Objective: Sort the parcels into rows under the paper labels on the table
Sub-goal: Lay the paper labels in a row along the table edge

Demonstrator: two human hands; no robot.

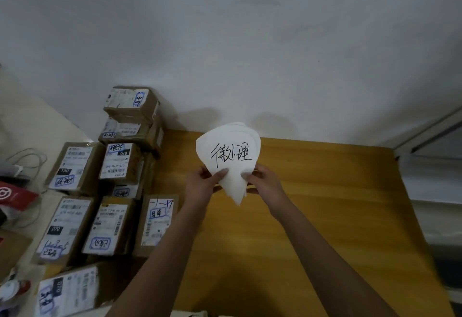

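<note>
A white wall [225,41] stands behind; a red packet [17,195] lies left, a window frame [430,136] right.

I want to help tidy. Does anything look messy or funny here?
Nothing looks spilled or broken. The parcels are bunched at the left end of the table, some stacked crookedly by the wall, not in rows. The labels are not laid out: the left hand and right hand hold them above it.
</note>
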